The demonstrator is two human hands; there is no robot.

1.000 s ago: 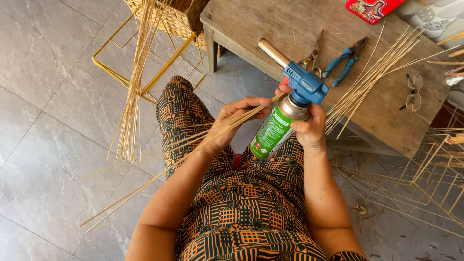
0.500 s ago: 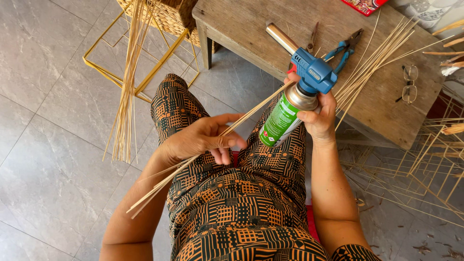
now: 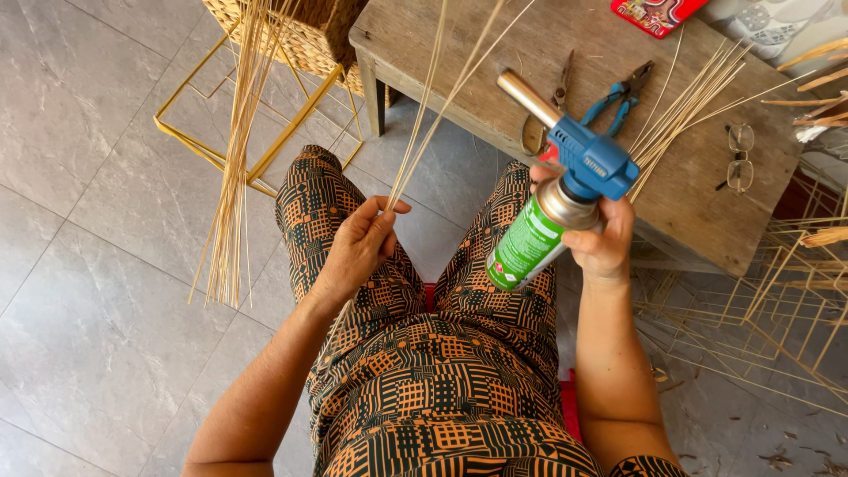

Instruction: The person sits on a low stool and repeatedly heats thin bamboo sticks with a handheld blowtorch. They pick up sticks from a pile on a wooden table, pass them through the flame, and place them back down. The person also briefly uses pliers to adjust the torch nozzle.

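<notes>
My left hand grips a few thin pale cane strips over my left knee; they now point up and away past the table edge. My right hand holds a green gas canister topped with a blue torch head and a brass nozzle, tilted toward the upper left. The nozzle tip is to the right of the strips, not touching them. I sit with patterned orange and black trousers below both hands.
A wooden table carries blue-handled pliers, scissors, eyeglasses, a bundle of cane strips and a red packet. A yellow wire frame, a leaning cane bundle and a woven basket stand left. More frames are right.
My left hand swung the cane strips from slanting across my lap to pointing upward. The torch in my right hand stayed about level, its nozzle still aimed upper left.
</notes>
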